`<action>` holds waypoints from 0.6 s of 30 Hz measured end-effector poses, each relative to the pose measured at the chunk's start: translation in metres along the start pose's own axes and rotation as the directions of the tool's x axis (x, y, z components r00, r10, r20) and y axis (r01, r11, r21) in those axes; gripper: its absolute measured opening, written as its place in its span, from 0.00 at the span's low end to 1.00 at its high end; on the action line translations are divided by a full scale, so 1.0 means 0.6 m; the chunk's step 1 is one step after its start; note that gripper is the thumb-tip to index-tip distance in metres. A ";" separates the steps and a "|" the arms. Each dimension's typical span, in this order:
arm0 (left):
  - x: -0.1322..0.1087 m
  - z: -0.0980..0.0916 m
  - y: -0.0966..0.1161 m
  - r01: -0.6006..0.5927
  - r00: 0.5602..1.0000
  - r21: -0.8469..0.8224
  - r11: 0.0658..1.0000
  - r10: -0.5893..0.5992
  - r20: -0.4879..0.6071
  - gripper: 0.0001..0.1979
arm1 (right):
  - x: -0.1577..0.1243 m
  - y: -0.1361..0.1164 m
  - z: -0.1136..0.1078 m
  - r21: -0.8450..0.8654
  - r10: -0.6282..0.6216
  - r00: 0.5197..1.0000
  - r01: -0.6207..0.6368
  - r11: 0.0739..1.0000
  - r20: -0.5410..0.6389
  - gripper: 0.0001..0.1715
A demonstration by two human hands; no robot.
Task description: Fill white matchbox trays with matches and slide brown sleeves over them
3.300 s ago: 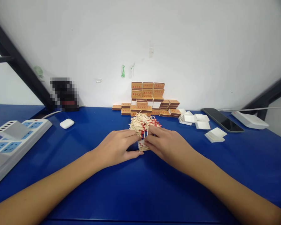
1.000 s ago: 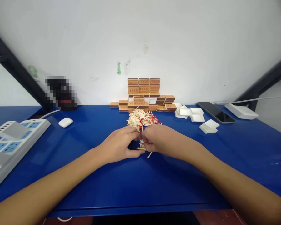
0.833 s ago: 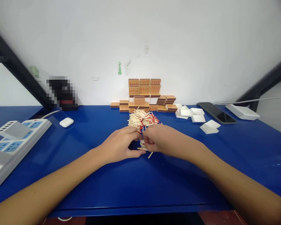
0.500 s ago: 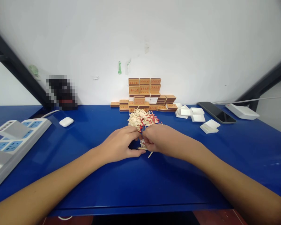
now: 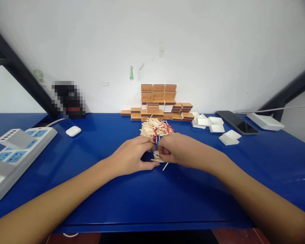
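Observation:
My left hand (image 5: pixel 135 155) grips a small white matchbox tray (image 5: pixel 156 153), thumb at its near side and fingers at the far side. Over that tray, my right hand (image 5: pixel 181 149) has its fingers pinched together on matchsticks, partly hidden by the hand. A few matchsticks lie in and across the tray. One loose matchstick (image 5: pixel 165 166) rests on the table just below the right hand. Directly beyond both hands is a heap of red-tipped matchsticks (image 5: pixel 154 128).
Stacked matchboxes (image 5: pixel 159 96) stand against the wall behind the heap. To the right are several white trays (image 5: pixel 216 128), a phone (image 5: pixel 236 122) and a white box (image 5: pixel 265 121). A power strip (image 5: pixel 40 139) and a white earbud case (image 5: pixel 73 131) lie left on the blue table (image 5: pixel 132 203).
My right hand has shifted slightly, and more of the white tray shows between the hands. The left hand keeps its hold. The whole view has moved a little.

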State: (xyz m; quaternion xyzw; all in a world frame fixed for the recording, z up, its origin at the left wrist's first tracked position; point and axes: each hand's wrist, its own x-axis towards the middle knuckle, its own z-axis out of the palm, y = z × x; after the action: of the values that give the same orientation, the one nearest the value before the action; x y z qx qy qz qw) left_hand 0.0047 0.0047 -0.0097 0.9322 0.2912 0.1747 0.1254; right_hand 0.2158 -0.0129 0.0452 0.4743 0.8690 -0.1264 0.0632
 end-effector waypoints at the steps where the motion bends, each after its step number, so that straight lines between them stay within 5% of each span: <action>1: 0.000 0.000 0.000 0.002 1.000 0.006 1.000 -0.002 0.001 0.16 | 0.000 -0.001 0.000 -0.010 0.002 1.000 -0.002 1.000 0.004 0.09; 11: 0.001 -0.002 0.003 0.003 1.000 -0.026 1.000 -0.003 0.001 0.15 | 0.004 -0.021 -0.016 -0.031 0.024 0.994 -0.021 0.999 0.105 0.06; 18: 0.000 -0.002 0.002 -0.001 1.000 -0.006 1.000 0.001 0.003 0.16 | -0.002 0.005 -0.007 0.091 -0.036 0.999 0.038 0.995 -0.024 0.07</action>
State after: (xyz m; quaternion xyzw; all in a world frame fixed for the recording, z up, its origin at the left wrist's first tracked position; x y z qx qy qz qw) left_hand 0.0050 0.0039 -0.0084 0.9321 0.2903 0.1743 0.1284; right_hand 0.2192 -0.0113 0.0493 0.4619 0.8715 -0.1621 0.0295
